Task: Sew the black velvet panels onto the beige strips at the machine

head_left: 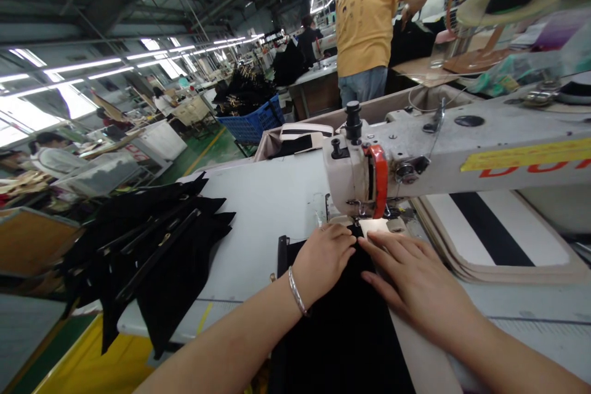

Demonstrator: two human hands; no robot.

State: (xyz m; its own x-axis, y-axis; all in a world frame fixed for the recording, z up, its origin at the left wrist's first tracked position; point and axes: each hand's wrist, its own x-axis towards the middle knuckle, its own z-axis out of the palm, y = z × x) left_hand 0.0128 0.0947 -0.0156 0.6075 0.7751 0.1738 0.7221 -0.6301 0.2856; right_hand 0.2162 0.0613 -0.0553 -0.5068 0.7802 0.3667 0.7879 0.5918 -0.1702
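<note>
My left hand [322, 261], with a silver bangle at the wrist, has its fingers bent together on the top edge of a black fabric piece [351, 326], close to the needle area of the sewing machine [351, 169]. Flat and with fingers apart, my right hand [410, 271] rests on the fabric's right edge and on a beige strip [427, 351] running beneath it. A dark zipper-like band [281, 252] shows along the fabric's left side. The machine head hides the needle tip and presser foot.
Black fabric pieces [161, 258] lie piled on the left of the worktable [263, 191]. Beige panels with a black stripe [503, 234] are stacked under the machine arm. Beyond are a blue crate [252, 120] of black goods and a person in a yellow shirt [369, 6].
</note>
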